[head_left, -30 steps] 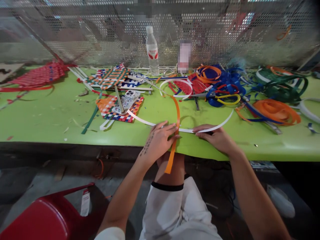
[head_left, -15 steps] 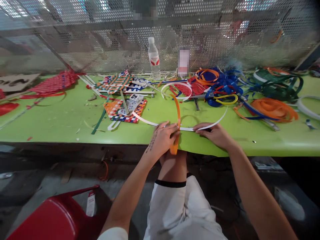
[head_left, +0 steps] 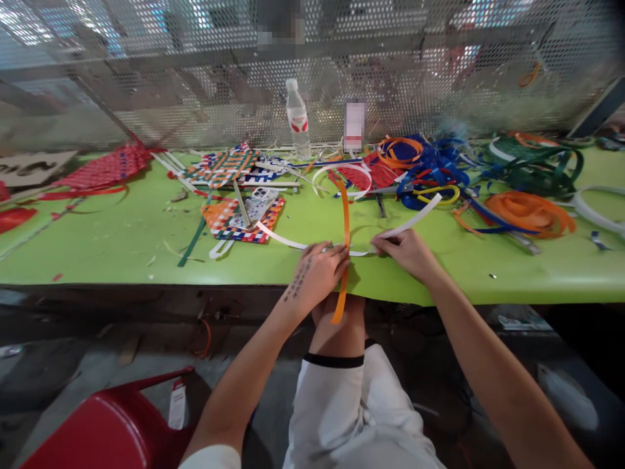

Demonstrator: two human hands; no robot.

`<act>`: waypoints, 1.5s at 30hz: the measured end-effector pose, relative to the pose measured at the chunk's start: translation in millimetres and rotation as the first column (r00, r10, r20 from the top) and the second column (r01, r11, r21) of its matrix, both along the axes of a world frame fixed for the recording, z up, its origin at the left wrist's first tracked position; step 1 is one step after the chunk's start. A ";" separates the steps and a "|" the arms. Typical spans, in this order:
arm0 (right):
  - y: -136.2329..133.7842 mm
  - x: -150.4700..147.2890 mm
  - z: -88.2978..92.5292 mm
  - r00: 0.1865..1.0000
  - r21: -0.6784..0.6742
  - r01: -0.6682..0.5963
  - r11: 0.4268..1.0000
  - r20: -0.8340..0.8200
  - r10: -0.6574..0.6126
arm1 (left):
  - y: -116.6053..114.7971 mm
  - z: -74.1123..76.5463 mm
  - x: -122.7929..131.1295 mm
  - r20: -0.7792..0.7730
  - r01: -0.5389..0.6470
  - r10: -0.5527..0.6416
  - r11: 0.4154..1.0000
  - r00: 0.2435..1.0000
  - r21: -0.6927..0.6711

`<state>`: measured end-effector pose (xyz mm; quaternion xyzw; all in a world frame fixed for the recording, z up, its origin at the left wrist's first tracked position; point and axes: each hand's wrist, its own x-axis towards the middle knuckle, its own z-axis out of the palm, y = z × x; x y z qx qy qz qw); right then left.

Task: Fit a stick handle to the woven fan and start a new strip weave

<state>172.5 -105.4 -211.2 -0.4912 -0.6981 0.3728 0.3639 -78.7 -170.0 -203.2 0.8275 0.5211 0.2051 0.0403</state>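
A long white strip [head_left: 278, 237] lies across the near edge of the green table [head_left: 97, 241]. An orange strip [head_left: 345, 215] crosses it and hangs over the table edge. My left hand [head_left: 316, 273] presses down with closed fingers where the two strips cross. My right hand [head_left: 405, 251] pinches the white strip just to the right of the crossing, and that end of the strip rises off the table toward the back right.
Woven mats [head_left: 229, 218] with a phone [head_left: 256, 202] on top lie left of centre. A water bottle [head_left: 297, 120] stands at the back by the mesh wall. Heaps of blue, green and orange strips [head_left: 527, 212] fill the right side. A red chair [head_left: 107, 430] stands low left.
My right hand slid left along the white strip toward the crossing and lifted its right end off the table. The orange strip's hanging end shifted at the edge. The view tilted slightly.
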 end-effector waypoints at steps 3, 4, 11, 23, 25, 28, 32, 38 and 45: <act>7.5 -5.8 7.0 1.000 -0.036 0.021 0.999 -0.015 -0.022 | 0.1 0.8 -1.5 -0.013 0.008 -0.008 1.000 1.000 0.001; 9.2 -7.2 9.8 0.999 -0.061 0.027 0.998 -0.022 -0.028 | 0.1 0.4 -1.9 -0.011 0.006 -0.006 1.000 1.000 0.003; 17.2 -20.7 15.7 0.997 -0.113 0.067 0.991 -0.026 -0.070 | -2.9 -0.3 -3.7 0.017 -0.010 0.010 1.000 1.000 0.001; 25.4 -13.4 16.5 0.948 -0.309 -0.307 0.900 -0.184 0.260 | 4.8 -4.5 -0.9 0.024 -0.042 0.042 0.999 0.999 0.001; 27.3 -12.2 18.0 0.935 -0.325 -0.353 0.877 -0.153 0.319 | 4.0 -1.9 -0.8 0.018 -0.053 0.053 0.999 0.998 0.006; 28.7 -15.4 19.5 0.924 -0.280 -0.381 0.881 -0.098 0.369 | 2.0 2.7 -0.2 0.008 -0.050 0.049 0.999 0.999 0.011; 25.8 -24.1 18.0 0.933 -0.153 -0.359 0.921 -0.065 0.353 | 2.4 3.9 0.6 -0.014 -0.037 0.037 0.999 0.999 -0.002; 18.9 -38.3 10.5 0.988 -0.105 -0.149 0.983 0.015 0.151 | 1.5 6.2 0.4 -0.045 0.006 -0.006 1.000 0.999 -0.001; 17.3 -47.6 6.8 0.985 0.009 -0.054 0.999 0.163 0.051 | 0.0 8.0 0.8 -0.112 -0.017 0.016 1.000 0.994 -0.012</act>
